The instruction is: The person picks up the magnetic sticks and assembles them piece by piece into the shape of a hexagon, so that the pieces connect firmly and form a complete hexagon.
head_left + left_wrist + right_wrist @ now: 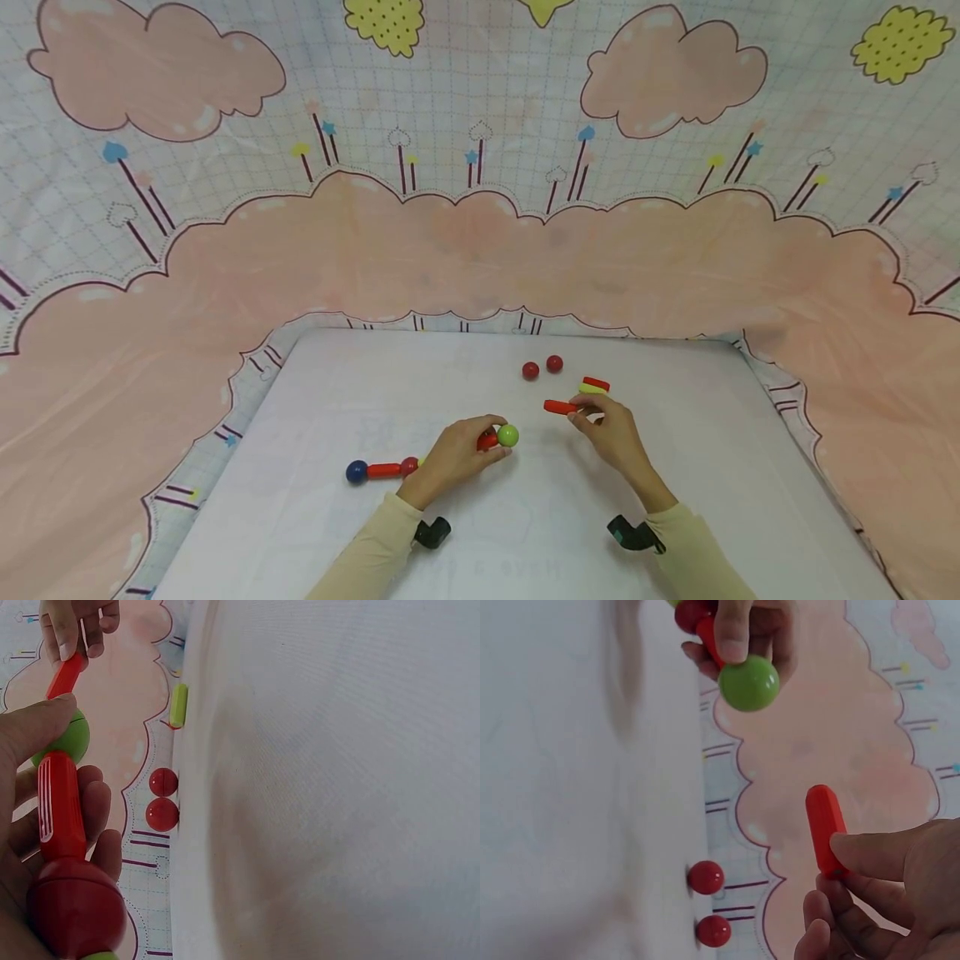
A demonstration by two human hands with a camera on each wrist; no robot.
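My left hand [453,450] grips a chain of toy balls and rods near its right end. A green ball [507,435] tips that end, with a red rod [60,806] and a red ball [75,907] behind it in the left wrist view. The chain's other end shows left of the wrist: a blue ball [357,472], another red rod [384,471] and another red ball [408,467]. Hand and wrist hide its middle. Between thumb and fingers, my right hand [615,433] pinches a loose red rod [825,831], its free end pointing left, apart from the green ball.
Two loose red balls [530,371] lie close together toward the back of the white table [420,367]. Beyond the right hand are a yellow-green rod [591,388] and a red rod [597,383], side by side. A patterned cloth [480,258] rises behind the table.
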